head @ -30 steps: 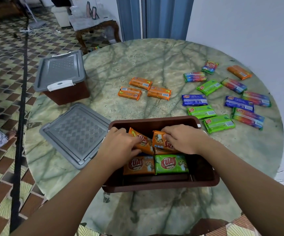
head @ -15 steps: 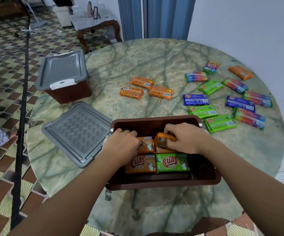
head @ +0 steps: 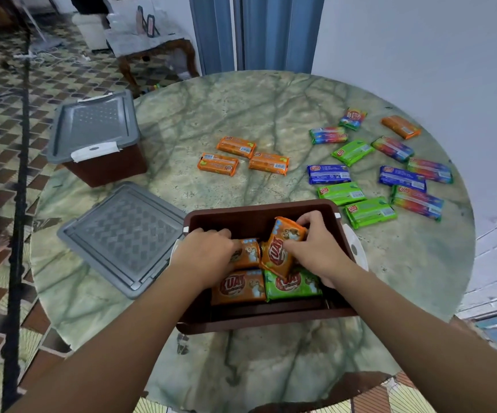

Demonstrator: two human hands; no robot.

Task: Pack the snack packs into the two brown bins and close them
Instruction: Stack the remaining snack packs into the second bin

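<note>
below, green marble table [head: 241, 114] beside patterned tile floor [head: 0, 120]

One head-worn camera looks forward and steeply down, close over the round marble table [head: 271, 114].

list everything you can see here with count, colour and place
open bin: 1, brown, near table edge
closed bin: 1, brown, grey lid, far left
loose lid: 1, grey, left of open bin
packs in bin: 4 showing, 3 orange, 1 green
orange packs: 4, three mid-table, one far right
green packs: 3, right
blue packs: 2, right
rainbow packs: 5, right
table: 1, green marble
left hand: on an orange pack
right hand: grip on tilted orange pack
</note>
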